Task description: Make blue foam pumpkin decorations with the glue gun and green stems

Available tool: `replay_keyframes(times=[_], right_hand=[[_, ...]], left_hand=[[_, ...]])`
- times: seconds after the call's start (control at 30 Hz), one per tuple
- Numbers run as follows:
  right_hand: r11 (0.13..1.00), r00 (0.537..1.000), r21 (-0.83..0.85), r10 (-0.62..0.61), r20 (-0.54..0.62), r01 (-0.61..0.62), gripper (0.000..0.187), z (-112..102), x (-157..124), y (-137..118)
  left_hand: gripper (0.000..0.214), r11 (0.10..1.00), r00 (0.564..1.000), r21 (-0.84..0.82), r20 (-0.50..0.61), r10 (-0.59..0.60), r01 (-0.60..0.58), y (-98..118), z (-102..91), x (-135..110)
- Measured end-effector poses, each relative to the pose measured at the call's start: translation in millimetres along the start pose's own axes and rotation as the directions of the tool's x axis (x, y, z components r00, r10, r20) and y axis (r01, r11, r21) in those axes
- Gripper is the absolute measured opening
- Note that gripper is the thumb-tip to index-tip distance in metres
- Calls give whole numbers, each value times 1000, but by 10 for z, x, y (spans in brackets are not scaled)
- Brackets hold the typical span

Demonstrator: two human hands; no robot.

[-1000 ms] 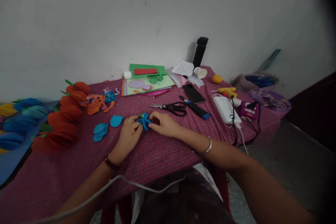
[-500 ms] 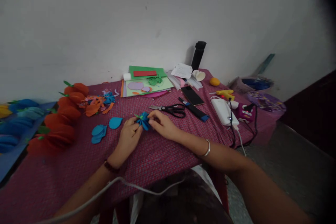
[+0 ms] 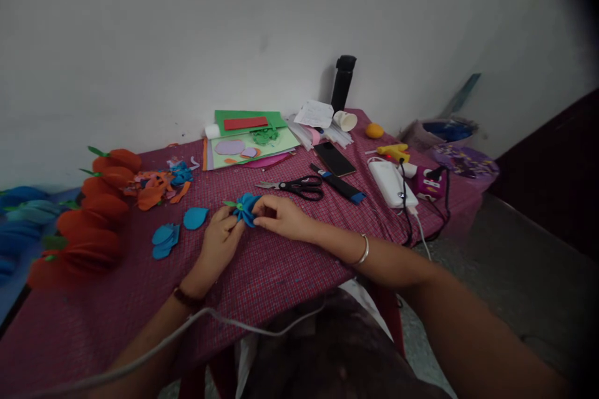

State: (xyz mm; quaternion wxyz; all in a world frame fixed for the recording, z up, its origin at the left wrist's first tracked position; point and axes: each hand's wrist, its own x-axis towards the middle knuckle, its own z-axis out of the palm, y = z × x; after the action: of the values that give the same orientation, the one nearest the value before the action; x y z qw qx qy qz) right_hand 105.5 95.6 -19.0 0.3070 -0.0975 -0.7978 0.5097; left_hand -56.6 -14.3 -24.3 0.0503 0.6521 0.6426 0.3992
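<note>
Both my hands meet at the middle of the table over a small blue paper craft piece (image 3: 245, 207) with a green stem. My left hand (image 3: 219, 242) pinches its left side, fingers curled. My right hand (image 3: 279, 218) pinches its right side from above. The piece rests just above the checked magenta tablecloth (image 3: 281, 274). Loose blue paper cutouts (image 3: 171, 232) lie a short way left of my left hand.
Black scissors (image 3: 299, 186), a phone (image 3: 334, 158), a white power bank (image 3: 391, 182) and a yellow glue gun (image 3: 394, 151) lie to the right. Coloured paper sheets (image 3: 248, 137) and a black bottle (image 3: 342, 83) stand at the back. Orange paper pumpkins (image 3: 93, 206) line the left side.
My hands stay on the blue piece and have turned it slightly. The whole scene has slid left and up in view as my head moved.
</note>
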Motion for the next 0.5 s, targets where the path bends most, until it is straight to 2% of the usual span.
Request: replay_keyframes(times=[0.17,0.37,0.5], right_hand=[[995,1000,95,25,3,-25,5,-22,31,-39],[962,982,201,179,52,-186,11,-92,74,-83],[967,978,150,208,8,-207,14,-94,75,-50]], left_hand=[[37,1000,1000,-8,14,-17,17,32,-9,5],[39,1000,1000,-9,6,-20,20,49,-11,13],[39,1000,1000,-1,14,-12,12,55,-19,11]])
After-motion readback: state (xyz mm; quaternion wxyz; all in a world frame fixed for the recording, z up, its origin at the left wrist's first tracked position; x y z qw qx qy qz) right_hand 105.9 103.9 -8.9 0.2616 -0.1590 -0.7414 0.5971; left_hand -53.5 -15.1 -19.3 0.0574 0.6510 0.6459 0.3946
